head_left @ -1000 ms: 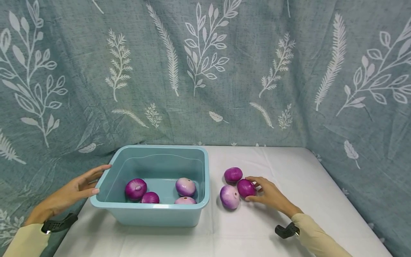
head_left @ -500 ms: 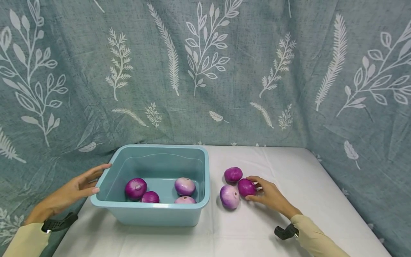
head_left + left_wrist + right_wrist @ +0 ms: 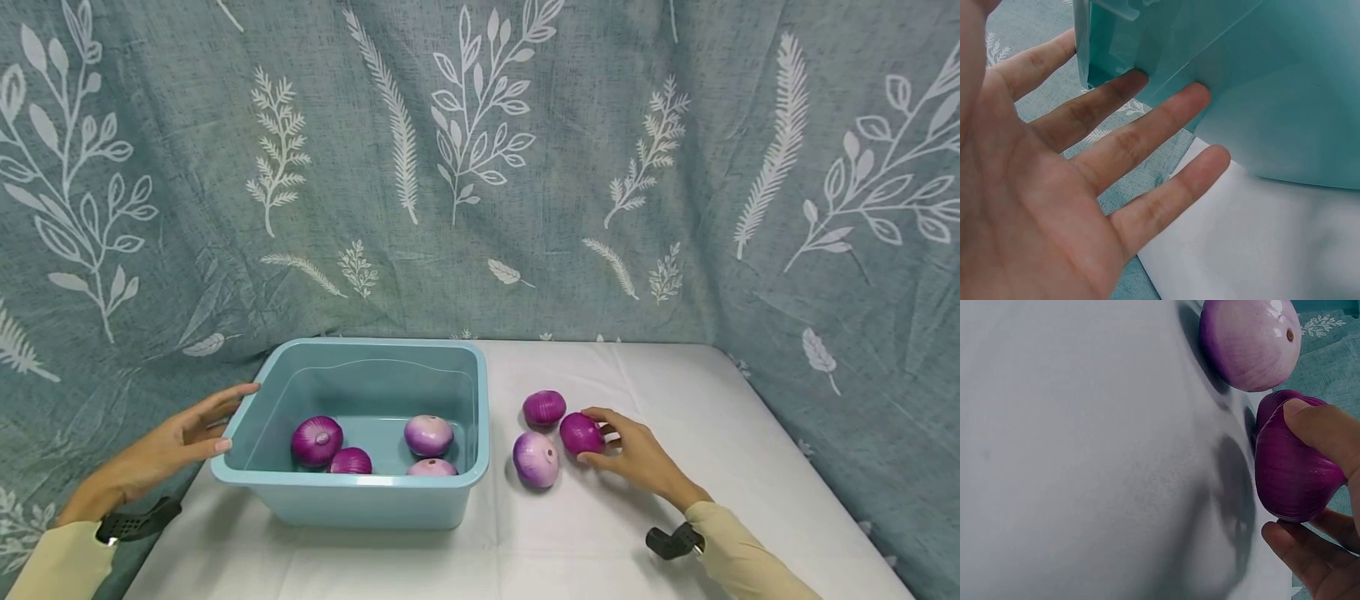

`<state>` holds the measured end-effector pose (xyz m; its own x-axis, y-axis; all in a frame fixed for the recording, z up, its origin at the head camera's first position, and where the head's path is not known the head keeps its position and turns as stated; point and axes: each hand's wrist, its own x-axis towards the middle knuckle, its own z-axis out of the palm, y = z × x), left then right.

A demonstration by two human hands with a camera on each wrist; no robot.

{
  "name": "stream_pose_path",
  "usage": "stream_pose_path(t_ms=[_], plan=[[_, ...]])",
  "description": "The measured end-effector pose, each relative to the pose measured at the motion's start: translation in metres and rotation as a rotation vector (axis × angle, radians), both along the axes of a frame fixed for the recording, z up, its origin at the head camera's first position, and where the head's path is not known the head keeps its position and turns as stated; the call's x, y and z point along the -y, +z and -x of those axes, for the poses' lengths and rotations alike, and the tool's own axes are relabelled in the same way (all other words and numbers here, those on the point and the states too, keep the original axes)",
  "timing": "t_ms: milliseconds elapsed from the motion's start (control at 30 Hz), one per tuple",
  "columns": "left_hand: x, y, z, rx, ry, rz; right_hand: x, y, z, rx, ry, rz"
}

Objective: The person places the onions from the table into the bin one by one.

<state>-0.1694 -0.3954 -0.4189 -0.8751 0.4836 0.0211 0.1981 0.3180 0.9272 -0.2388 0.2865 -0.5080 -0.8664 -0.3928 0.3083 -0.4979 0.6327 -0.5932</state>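
My right hand (image 3: 637, 457) pinches a dark red onion (image 3: 580, 432) between thumb and fingers. In the right wrist view that onion (image 3: 1294, 465) stands just off the white cloth, its shadow beside it. Near it on the cloth lie a small dark red onion (image 3: 544, 407) and a bigger, paler purple onion (image 3: 536, 460). At the left, my left hand (image 3: 176, 440) touches the rim of a light blue plastic tub (image 3: 348, 481). The left wrist view shows that hand's fingers (image 3: 1129, 147) spread and nearly straight along the tub's outer side.
Inside the tub sit several onions, dark red ones (image 3: 317, 441) on the left and paler ones (image 3: 429, 436) on the right. White cloth (image 3: 555, 546) covers the table. A blue-green leaf-patterned curtain (image 3: 480, 275) hangs behind and at the sides.
My right hand has drawn the dark red onion slightly up and to the right, apart from the pale one. A pale onion in the tub has shifted slightly left. My left hand stays put.
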Motion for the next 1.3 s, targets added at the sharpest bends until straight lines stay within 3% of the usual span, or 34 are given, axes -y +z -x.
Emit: stream_pose_path(t_ms=[833, 1300], plan=[[0.002, -0.003, 0.001, 0.002, 0.011, 0.011, 0.010, 0.033, -0.004, 0.010, -0.028, 0.035], [0.003, -0.005, 0.004, 0.003, 0.019, 0.031, 0.031, 0.059, -0.007, -0.065, 0.024, 0.062]])
